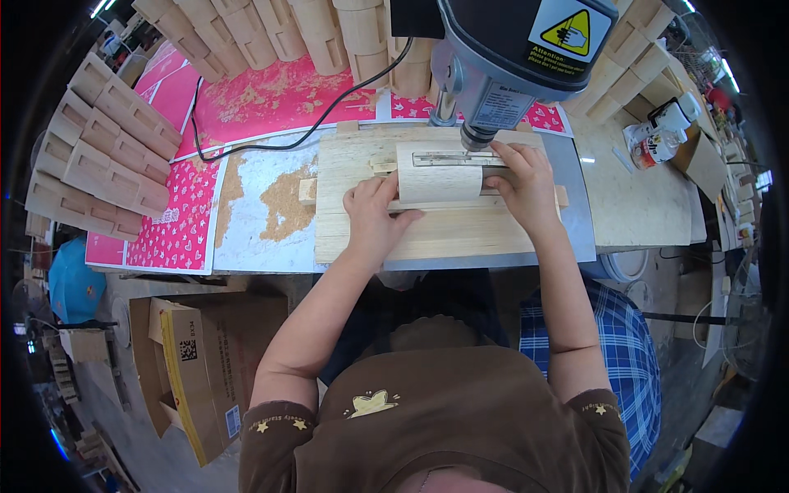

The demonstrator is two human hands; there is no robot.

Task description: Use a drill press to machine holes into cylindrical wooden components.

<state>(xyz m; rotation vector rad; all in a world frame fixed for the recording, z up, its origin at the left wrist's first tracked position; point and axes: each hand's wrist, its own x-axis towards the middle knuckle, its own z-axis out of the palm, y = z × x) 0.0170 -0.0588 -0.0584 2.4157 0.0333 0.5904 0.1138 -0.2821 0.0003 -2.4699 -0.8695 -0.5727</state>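
Note:
A pale wooden piece with a curved face (440,187) lies on a flat wooden board (362,242) under a drill press (514,66). Along its upper side runs a recess with a narrow metal strip (448,158) in it. My left hand (374,220) grips the piece's left end, its thumb stretched along the front edge. At the right end, my right hand (528,182) is closed on the piece, fingers bent close to the drill chuck (477,136). The chuck stands just above the piece's right part; the bit's tip is too small to make out.
Stacked wooden cylinders with cut recesses (115,156) line the left and back of the table. A black cable (304,141) loops over pink paper (271,99) strewn with sawdust. White bottles (662,135) stand at the right. An opened cardboard box (205,361) is below left.

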